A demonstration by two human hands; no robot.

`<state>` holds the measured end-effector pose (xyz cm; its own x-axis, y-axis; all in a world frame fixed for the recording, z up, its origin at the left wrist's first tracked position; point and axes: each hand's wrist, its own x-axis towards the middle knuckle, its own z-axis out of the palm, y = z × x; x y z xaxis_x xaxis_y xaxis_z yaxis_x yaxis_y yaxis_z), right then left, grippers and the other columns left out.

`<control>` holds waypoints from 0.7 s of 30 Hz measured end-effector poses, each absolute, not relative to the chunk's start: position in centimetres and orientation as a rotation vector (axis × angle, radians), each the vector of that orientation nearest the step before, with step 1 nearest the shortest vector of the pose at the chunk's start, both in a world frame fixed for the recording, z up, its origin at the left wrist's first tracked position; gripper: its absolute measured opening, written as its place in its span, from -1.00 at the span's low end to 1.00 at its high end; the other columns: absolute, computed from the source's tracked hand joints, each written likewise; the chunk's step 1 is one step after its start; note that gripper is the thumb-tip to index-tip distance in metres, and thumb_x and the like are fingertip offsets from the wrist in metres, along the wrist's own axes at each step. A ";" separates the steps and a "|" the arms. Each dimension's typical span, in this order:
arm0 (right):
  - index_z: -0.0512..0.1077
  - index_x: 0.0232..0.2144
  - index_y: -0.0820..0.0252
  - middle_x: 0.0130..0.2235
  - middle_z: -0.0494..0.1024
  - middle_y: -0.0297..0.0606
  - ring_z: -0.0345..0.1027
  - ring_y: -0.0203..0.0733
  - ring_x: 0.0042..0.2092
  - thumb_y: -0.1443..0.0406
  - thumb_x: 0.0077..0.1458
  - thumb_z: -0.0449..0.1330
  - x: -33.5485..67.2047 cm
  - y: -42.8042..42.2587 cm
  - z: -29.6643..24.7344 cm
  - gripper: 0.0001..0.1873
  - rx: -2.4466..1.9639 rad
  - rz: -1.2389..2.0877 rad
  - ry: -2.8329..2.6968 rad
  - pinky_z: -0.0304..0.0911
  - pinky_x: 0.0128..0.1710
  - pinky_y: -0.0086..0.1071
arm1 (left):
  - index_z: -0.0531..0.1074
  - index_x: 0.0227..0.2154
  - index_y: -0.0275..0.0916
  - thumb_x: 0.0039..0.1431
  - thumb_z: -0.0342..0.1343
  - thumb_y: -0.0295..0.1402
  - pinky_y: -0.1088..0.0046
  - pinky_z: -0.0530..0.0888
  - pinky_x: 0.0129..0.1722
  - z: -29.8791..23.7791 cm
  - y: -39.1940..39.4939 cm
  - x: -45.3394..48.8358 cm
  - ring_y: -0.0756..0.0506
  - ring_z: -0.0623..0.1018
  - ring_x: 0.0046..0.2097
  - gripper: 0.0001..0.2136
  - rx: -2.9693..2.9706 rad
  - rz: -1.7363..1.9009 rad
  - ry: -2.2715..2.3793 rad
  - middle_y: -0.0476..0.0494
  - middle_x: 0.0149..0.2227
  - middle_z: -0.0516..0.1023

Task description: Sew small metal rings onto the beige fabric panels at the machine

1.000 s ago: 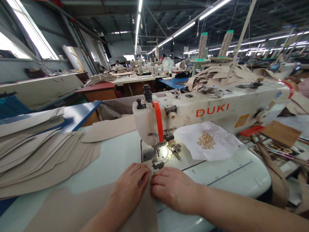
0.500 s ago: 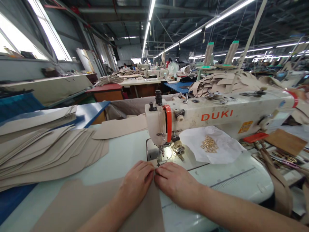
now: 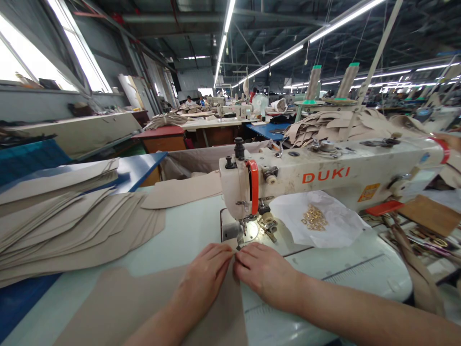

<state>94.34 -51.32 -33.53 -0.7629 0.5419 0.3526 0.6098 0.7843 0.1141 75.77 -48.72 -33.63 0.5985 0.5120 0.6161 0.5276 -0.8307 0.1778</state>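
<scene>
A beige fabric piece (image 3: 144, 307) lies on the pale green table in front of a white DUKI sewing machine (image 3: 324, 175). My left hand (image 3: 207, 276) rests palm down on the fabric, fingers curled together at its front edge. My right hand (image 3: 264, 274) lies beside it, fingertips pressed to the same edge just short of the presser foot (image 3: 245, 229). The two hands touch at the fingertips. What the fingertips pinch is hidden.
A thick stack of beige cut pieces (image 3: 72, 226) fills the left side. A white sheet with small gold metal rings (image 3: 315, 217) lies under the machine arm. Beige straps (image 3: 414, 264) and tools sit at the right. Thread cones (image 3: 347, 79) stand behind; other workstations lie beyond.
Both hands have slid forward with the fabric edge, closer to the presser foot. The camera has shifted slightly, so the machine sits further right in view.
</scene>
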 end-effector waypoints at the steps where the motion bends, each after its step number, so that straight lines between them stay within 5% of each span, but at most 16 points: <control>1: 0.39 -0.33 0.26 -0.23 0.46 -0.18 0.27 -0.15 -0.18 0.36 0.17 0.10 94.5 -51.2 -33.4 -0.93 -0.887 -0.326 -2.678 0.18 -0.07 -0.26 | 0.46 -0.32 -0.26 0.23 -0.11 -0.48 0.40 0.54 -0.24 -33.7 -48.5 76.0 -0.08 0.53 -0.27 -0.78 -2.791 -1.062 -0.896 -0.15 -0.32 0.57; 21: 0.35 -0.24 0.24 -0.17 0.48 -0.25 0.30 -0.19 -0.14 0.34 0.21 0.07 97.3 -48.1 -33.1 -0.91 -1.060 -0.270 -2.655 0.17 -0.19 -0.33 | 0.50 -0.32 -0.26 0.26 -0.13 -0.41 0.36 0.54 -0.20 -34.1 -44.0 78.8 -0.09 0.54 -0.25 -0.73 -2.788 -1.085 -0.873 -0.16 -0.32 0.58</control>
<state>97.33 -48.08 -33.10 -0.6963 0.6449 0.3149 0.6951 0.7152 0.0724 78.77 -43.98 -34.13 0.6009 0.4922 0.6298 0.5096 -0.8429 0.1725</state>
